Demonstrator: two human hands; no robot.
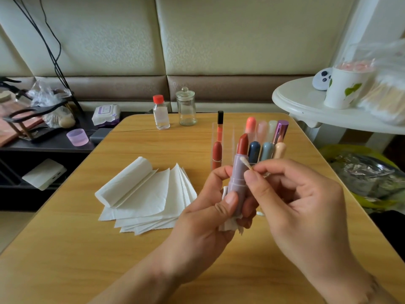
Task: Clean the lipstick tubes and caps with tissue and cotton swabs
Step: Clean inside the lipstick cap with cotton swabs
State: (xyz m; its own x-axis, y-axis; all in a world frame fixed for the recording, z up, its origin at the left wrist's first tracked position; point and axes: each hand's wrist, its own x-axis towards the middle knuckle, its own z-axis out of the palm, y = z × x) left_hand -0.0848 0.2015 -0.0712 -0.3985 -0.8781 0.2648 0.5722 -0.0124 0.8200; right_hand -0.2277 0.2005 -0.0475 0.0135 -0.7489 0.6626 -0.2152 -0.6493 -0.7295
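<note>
Cotton swab tip against an uncapped lipstick, held over the wooden counter [65, 249].

Head view: the left hand [206, 218] grips an upright mauve lipstick tube [237, 183], red bullet exposed, with a scrap of tissue [229, 227] bunched under its base. The right hand [295, 207] pinches a cotton swab [245, 161], whose white tip touches the tube's upper collar. Fanned tissue sheets [149, 194] lie left; a clear organizer [223, 137] of lipsticks stands just behind.

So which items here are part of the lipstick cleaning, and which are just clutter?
In use: open lipstick, cotton swab, left hand, right hand, tissue stack.
Clutter: glass jar, red-capped bottle, paper cup.
</note>
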